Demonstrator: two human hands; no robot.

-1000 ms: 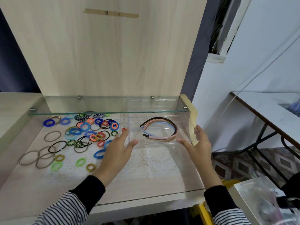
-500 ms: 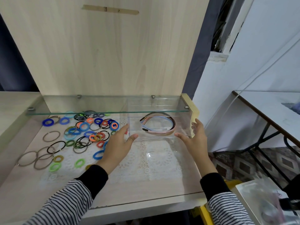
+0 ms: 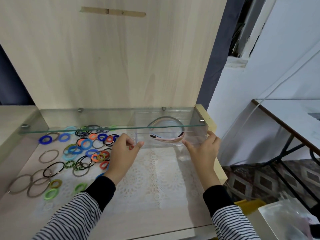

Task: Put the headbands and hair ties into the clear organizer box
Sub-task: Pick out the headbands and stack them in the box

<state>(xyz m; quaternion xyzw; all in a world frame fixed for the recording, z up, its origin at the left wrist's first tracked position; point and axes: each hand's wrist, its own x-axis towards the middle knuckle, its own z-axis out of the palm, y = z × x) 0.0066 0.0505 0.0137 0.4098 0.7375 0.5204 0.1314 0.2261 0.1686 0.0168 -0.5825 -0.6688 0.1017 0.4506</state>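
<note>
Pale wood makes up the desk surface (image 3: 22,217) and the tall back panel (image 3: 112,58) behind it, with a glass shelf (image 3: 86,118) fixed low across the panel and a white lace cloth (image 3: 155,172) spread over the middle of the desk. On the cloth's far end, partly under the shelf's right half, sits the clear organizer box (image 3: 195,138), and a small bundle of headbands (image 3: 171,139) in black, pink and pale blue lies curved inside it. The left hand (image 3: 121,153) clasps the box's left end, fingers bent round the side wall and thumb stretched along the near wall. The right hand (image 3: 203,149) clasps the right end the same way, thumb on the near wall and fingers bent up against the side. Hair ties (image 3: 86,144) in blue, orange, green, black and grey lie scattered loose on the desk to the left of the box, none of them inside it. Striped sleeves (image 3: 74,215) with black cuffs cover both forearms
</note>
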